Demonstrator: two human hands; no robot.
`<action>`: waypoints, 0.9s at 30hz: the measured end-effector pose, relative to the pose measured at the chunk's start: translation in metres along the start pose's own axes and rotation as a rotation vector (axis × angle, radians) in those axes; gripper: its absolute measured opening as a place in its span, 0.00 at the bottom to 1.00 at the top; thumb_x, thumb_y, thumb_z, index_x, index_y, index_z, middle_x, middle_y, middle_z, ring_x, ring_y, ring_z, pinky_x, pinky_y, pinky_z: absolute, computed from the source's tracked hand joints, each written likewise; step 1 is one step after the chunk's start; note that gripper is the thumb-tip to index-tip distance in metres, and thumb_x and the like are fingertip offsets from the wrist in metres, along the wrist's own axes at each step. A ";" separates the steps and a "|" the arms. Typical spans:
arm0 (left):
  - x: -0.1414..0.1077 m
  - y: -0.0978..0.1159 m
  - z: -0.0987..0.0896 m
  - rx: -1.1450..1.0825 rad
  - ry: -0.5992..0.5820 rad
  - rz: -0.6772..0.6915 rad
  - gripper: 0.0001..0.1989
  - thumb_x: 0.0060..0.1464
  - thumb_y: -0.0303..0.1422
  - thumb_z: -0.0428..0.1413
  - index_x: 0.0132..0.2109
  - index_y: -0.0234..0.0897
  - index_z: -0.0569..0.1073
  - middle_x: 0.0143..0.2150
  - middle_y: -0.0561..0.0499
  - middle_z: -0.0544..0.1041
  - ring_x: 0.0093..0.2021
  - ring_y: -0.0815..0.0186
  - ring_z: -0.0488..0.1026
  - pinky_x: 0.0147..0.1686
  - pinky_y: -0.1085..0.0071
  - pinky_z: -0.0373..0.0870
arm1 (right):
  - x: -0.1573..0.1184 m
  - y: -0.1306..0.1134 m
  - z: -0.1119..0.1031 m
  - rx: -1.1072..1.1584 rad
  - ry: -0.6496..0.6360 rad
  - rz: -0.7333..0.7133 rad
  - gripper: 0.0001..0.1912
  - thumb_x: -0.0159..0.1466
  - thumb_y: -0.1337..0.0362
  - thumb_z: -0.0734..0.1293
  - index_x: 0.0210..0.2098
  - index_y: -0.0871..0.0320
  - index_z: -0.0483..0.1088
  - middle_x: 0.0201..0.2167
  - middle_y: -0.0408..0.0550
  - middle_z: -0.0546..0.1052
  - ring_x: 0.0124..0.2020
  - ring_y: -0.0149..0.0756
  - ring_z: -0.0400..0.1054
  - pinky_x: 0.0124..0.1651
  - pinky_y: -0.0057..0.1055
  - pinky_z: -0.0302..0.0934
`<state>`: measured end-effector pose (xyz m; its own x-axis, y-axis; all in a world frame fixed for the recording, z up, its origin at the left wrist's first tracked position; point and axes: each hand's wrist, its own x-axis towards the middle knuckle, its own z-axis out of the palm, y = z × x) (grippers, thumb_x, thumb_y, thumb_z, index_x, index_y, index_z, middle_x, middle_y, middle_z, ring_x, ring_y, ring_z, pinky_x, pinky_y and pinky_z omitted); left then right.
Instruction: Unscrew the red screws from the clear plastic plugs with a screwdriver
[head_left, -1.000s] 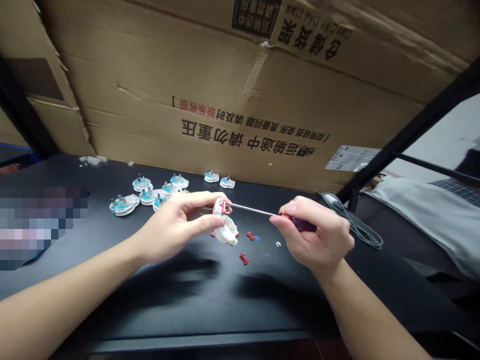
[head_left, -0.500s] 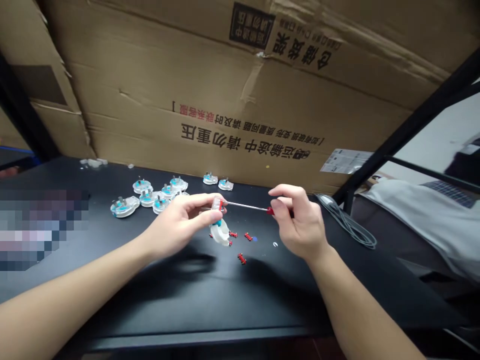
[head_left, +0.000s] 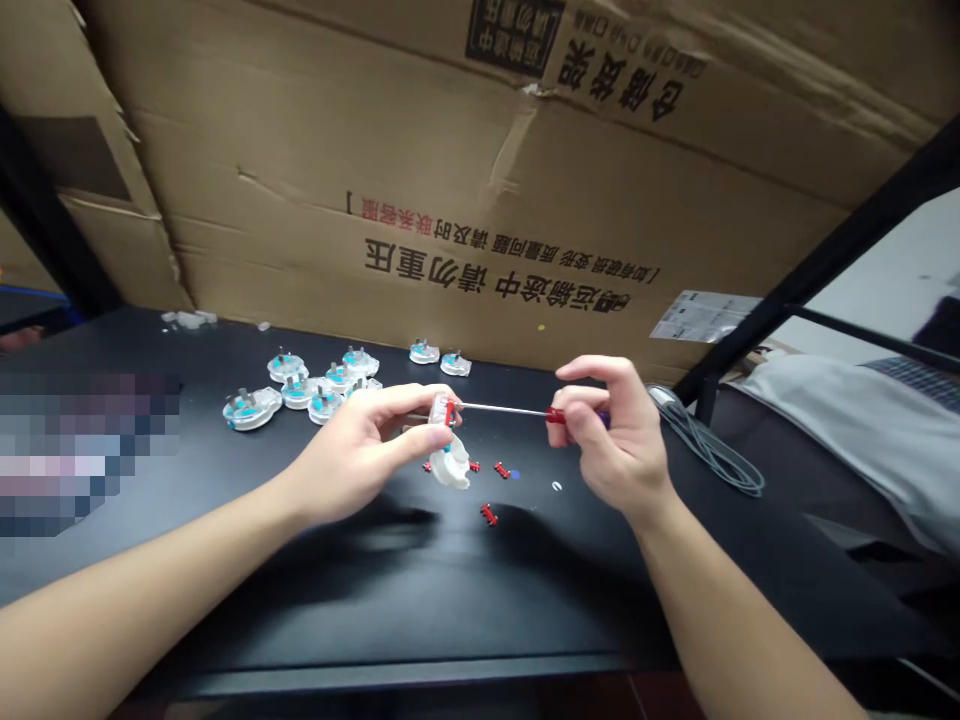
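light: moderate, soft, seems to fall from above
desk: dark, pale sheen mid-surface, dimmer at right end
shadows: broad, soft-edged, on desk below left grip and right grip
cardboard: fairly even mid-panel, darker top corners; big print legible, small print soft
sticker: pale, slight glare
screwdriver: bright glint along shaft
white piece: bright, fine detail lost
clear plugs: small highlights, prongs a bit soft
grey cloth: soft, low detail
left side: coarse pixel mosaic over one patch
edges: wide-angle stretch, forearms elongated
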<state>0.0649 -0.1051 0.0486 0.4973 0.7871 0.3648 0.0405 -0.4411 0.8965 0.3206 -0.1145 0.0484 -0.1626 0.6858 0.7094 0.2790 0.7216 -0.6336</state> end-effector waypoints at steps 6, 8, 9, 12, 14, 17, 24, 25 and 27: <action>0.000 -0.003 -0.004 0.020 0.026 -0.001 0.13 0.60 0.42 0.58 0.41 0.36 0.78 0.40 0.49 0.76 0.40 0.63 0.73 0.42 0.71 0.72 | 0.000 0.005 0.003 -0.018 0.001 -0.066 0.12 0.66 0.66 0.67 0.47 0.49 0.61 0.23 0.35 0.68 0.22 0.30 0.63 0.25 0.29 0.59; 0.000 -0.003 -0.006 0.035 0.029 0.002 0.13 0.60 0.42 0.58 0.42 0.36 0.78 0.40 0.49 0.76 0.39 0.63 0.73 0.41 0.70 0.72 | 0.001 0.004 0.003 -0.051 0.009 -0.133 0.15 0.65 0.69 0.68 0.46 0.49 0.60 0.27 0.37 0.70 0.26 0.30 0.66 0.28 0.30 0.61; 0.001 -0.003 -0.006 0.045 0.031 0.005 0.13 0.60 0.42 0.58 0.42 0.36 0.78 0.40 0.49 0.76 0.39 0.63 0.73 0.41 0.71 0.72 | 0.001 0.004 0.002 -0.061 0.018 -0.163 0.16 0.64 0.70 0.68 0.46 0.49 0.61 0.29 0.38 0.70 0.28 0.30 0.68 0.30 0.30 0.63; 0.001 -0.002 -0.007 0.071 0.026 0.020 0.13 0.61 0.42 0.58 0.42 0.37 0.78 0.40 0.50 0.76 0.39 0.64 0.73 0.41 0.72 0.71 | -0.001 0.004 0.001 -0.083 0.016 -0.178 0.19 0.62 0.70 0.71 0.47 0.49 0.62 0.31 0.38 0.71 0.30 0.30 0.69 0.32 0.30 0.65; 0.001 -0.001 -0.008 0.085 0.029 0.034 0.13 0.61 0.42 0.58 0.42 0.37 0.78 0.40 0.51 0.76 0.39 0.65 0.73 0.40 0.73 0.71 | -0.002 0.006 0.001 -0.082 -0.026 -0.107 0.17 0.65 0.69 0.68 0.50 0.49 0.62 0.27 0.37 0.71 0.26 0.29 0.67 0.28 0.28 0.63; 0.001 -0.002 -0.008 0.102 0.048 0.037 0.13 0.60 0.43 0.58 0.43 0.38 0.79 0.40 0.51 0.77 0.39 0.65 0.73 0.41 0.73 0.71 | -0.003 0.008 0.002 -0.061 -0.016 -0.076 0.13 0.68 0.68 0.64 0.50 0.49 0.61 0.22 0.34 0.68 0.21 0.28 0.63 0.24 0.27 0.59; 0.000 -0.002 -0.009 0.105 0.052 0.055 0.12 0.61 0.42 0.58 0.43 0.39 0.78 0.40 0.52 0.78 0.39 0.65 0.74 0.42 0.72 0.72 | -0.002 0.008 0.005 -0.054 -0.020 -0.122 0.18 0.64 0.70 0.69 0.49 0.48 0.62 0.31 0.39 0.71 0.29 0.30 0.68 0.30 0.29 0.64; -0.001 -0.002 -0.010 0.119 0.053 0.061 0.12 0.61 0.42 0.59 0.43 0.39 0.78 0.40 0.52 0.78 0.39 0.65 0.74 0.42 0.72 0.72 | -0.003 0.008 0.006 -0.044 -0.020 -0.091 0.15 0.66 0.69 0.67 0.50 0.48 0.62 0.30 0.38 0.71 0.27 0.30 0.67 0.29 0.29 0.63; -0.001 -0.002 -0.011 0.147 0.056 0.075 0.11 0.61 0.41 0.59 0.44 0.39 0.78 0.40 0.52 0.78 0.39 0.65 0.74 0.43 0.71 0.72 | -0.003 0.008 0.006 -0.030 0.012 -0.080 0.13 0.68 0.69 0.64 0.50 0.48 0.63 0.28 0.38 0.71 0.27 0.29 0.67 0.28 0.28 0.61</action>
<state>0.0552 -0.0999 0.0489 0.4548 0.7704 0.4468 0.1330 -0.5548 0.8213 0.3177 -0.1105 0.0393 -0.1744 0.6249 0.7609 0.2942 0.7705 -0.5654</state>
